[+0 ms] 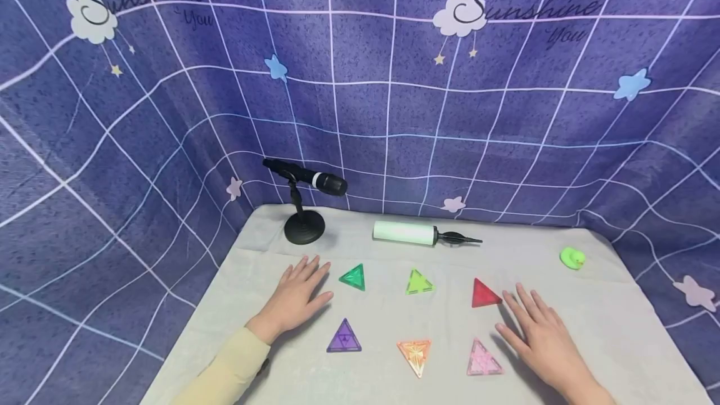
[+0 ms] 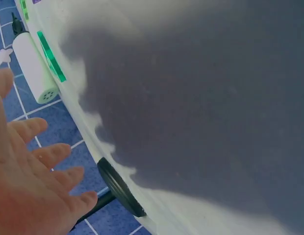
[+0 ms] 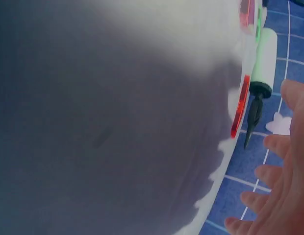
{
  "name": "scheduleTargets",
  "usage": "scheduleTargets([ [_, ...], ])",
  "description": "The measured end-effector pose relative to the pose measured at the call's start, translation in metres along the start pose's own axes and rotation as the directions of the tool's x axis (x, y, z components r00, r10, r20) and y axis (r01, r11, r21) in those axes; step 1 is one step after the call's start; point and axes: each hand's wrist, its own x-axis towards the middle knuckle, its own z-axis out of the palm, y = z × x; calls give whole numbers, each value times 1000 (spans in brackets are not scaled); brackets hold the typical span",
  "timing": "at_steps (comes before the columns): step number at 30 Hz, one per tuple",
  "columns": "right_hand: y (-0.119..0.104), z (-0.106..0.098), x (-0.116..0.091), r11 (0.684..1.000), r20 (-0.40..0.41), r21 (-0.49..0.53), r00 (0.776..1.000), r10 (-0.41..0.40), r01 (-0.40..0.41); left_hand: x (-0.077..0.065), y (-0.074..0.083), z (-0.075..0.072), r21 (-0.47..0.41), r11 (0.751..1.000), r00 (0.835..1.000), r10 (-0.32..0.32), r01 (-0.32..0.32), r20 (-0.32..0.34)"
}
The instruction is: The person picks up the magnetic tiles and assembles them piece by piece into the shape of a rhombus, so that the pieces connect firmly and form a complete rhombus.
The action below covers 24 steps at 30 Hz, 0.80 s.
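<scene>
My left hand (image 1: 294, 297) is held with fingers spread, left of a green triangular tile (image 1: 354, 277) and above left of a purple one, and it holds nothing. My right hand (image 1: 541, 336), also spread and holding nothing, has its fingertips close by a red triangular tile (image 1: 485, 294); a pink triangular tile (image 1: 484, 359) lies left of its palm. Between the hands are a lime triangular tile (image 1: 419, 282), an orange triangular tile (image 1: 416, 355) and the purple triangular tile (image 1: 344, 337). In the left wrist view the left palm (image 2: 34, 186) shows above its shadow.
A black microphone on a round stand (image 1: 304, 227) stands at the back left. Behind the tiles lies a pale green hand pump (image 1: 405, 233) with a black nozzle. A green toy duck (image 1: 572, 258) sits at the right. A blue gridded curtain (image 1: 365, 105) hangs around the white-covered table (image 1: 540, 255).
</scene>
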Motion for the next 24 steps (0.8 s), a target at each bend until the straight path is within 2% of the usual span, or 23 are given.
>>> scheduleTargets([
  [4,-8,7,6,999,-6,-13,999,-35,35,3,2,0,11,1000,999,2,-3,45],
  [12,-29,17,22,994,-25,-4,993,-112,112,9,6,1,19,1000,996,16,-18,86],
  [14,-36,20,25,991,-32,1,990,-135,135,10,7,2,19,1000,996,21,-23,89],
  [20,-52,28,36,984,-26,2,984,-178,178,14,10,7,0,999,998,54,-54,37],
  [24,-65,32,41,982,-7,17,982,-190,190,17,13,10,-12,998,997,67,-66,42],
])
